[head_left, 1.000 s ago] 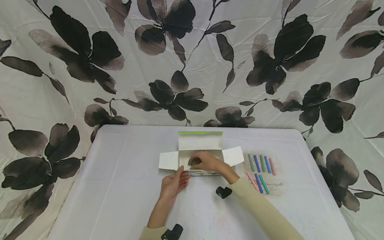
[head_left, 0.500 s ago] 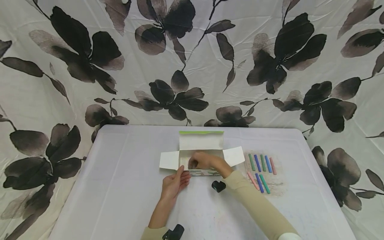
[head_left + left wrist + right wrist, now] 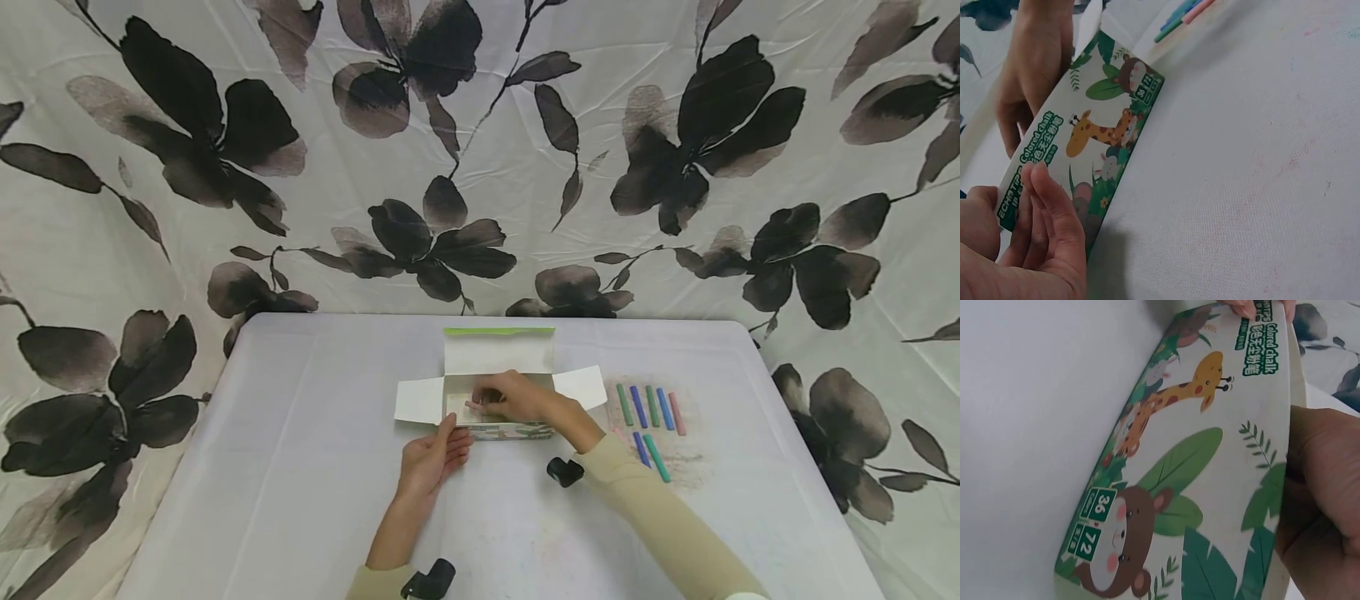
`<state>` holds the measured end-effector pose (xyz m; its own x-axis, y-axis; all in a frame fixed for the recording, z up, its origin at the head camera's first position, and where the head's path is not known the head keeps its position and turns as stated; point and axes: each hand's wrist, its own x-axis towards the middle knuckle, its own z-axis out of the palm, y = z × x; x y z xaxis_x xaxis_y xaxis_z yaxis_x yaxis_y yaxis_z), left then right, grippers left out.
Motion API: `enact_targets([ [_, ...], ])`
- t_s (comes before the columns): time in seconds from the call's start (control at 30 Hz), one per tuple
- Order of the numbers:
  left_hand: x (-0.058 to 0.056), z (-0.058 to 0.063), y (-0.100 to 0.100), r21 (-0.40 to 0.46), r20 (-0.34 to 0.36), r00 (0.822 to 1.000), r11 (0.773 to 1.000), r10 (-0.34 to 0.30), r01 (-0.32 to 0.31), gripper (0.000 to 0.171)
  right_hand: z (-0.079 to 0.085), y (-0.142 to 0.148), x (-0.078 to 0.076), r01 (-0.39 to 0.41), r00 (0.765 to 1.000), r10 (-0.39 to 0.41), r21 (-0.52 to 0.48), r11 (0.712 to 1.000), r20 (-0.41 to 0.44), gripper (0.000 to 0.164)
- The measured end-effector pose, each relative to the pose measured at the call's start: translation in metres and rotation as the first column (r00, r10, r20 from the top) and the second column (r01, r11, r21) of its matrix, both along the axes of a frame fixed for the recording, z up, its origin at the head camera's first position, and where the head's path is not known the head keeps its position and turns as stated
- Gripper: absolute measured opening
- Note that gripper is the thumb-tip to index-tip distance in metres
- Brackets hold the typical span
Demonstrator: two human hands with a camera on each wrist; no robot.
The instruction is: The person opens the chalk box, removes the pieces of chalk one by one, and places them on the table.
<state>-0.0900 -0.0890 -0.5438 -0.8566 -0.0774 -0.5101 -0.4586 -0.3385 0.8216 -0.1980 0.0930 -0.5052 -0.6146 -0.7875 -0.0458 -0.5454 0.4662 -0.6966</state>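
Note:
An open cardboard chalk box [image 3: 517,432] with animal pictures and "Colored chalk" lettering stands on the table, its lid and side flaps spread. My left hand [image 3: 431,462] holds its front left corner, thumb at the rim and fingers along the printed front. My right hand [image 3: 517,397] reaches into the box and pinches a pink chalk stick [image 3: 473,406] at its left end. In the right wrist view the box's front wall [image 3: 1179,444] hides the right fingertips. Right of the box lie several chalk sticks, among them a green one [image 3: 625,405] and a pink one [image 3: 677,414].
The white-covered table [image 3: 322,400] carries faint chalk smudges near the sticks. Its far edge meets a hanging floral cloth [image 3: 465,125]. The box's right flap [image 3: 579,385] juts toward the chalk sticks, and the right sleeve [image 3: 645,500] overlaps the nearest ones.
The right hand has shifted slightly inside the box, and a pink chalk stick now shows at its fingertips. The right sleeve has moved over the front chalk row. My left hand keeps its place.

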Motion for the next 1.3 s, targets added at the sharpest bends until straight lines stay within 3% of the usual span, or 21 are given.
enact_targets([
  [0.2, 0.0, 0.001, -0.001, -0.003, -0.011, 1.0, 1.0, -0.01, 0.01, 0.055, 0.011, 0.012, 0.004, 0.031, 0.999, -0.033, -0.053, 0.998, -0.037, 0.018],
  [0.73, 0.001, -0.001, -0.001, -0.027, -0.006, 1.0, 0.999, -0.022, 0.022, 0.054, 0.027, 0.06, 0.012, 0.212, 0.977, -0.21, -0.224, 0.951, 0.032, 0.021],
  [0.93, 0.001, 0.001, 0.0, -0.035, 0.002, 1.0, 0.999, -0.024, 0.024, 0.052, 0.032, 0.083, 0.017, 0.307, 0.951, -0.29, -0.254, 0.917, 0.105, 0.024],
  [1.13, 0.0, 0.001, -0.001, -0.032, -0.004, 1.0, 0.999, -0.027, 0.027, 0.053, 0.039, 0.105, 0.023, 0.416, 0.904, -0.363, -0.269, 0.869, 0.225, 0.029],
  [1.3, 0.0, 0.0, 0.0, -0.031, -0.003, 1.0, 0.999, -0.031, 0.031, 0.055, 0.043, 0.124, 0.028, 0.467, 0.878, -0.409, -0.253, 0.847, 0.249, 0.031],
])
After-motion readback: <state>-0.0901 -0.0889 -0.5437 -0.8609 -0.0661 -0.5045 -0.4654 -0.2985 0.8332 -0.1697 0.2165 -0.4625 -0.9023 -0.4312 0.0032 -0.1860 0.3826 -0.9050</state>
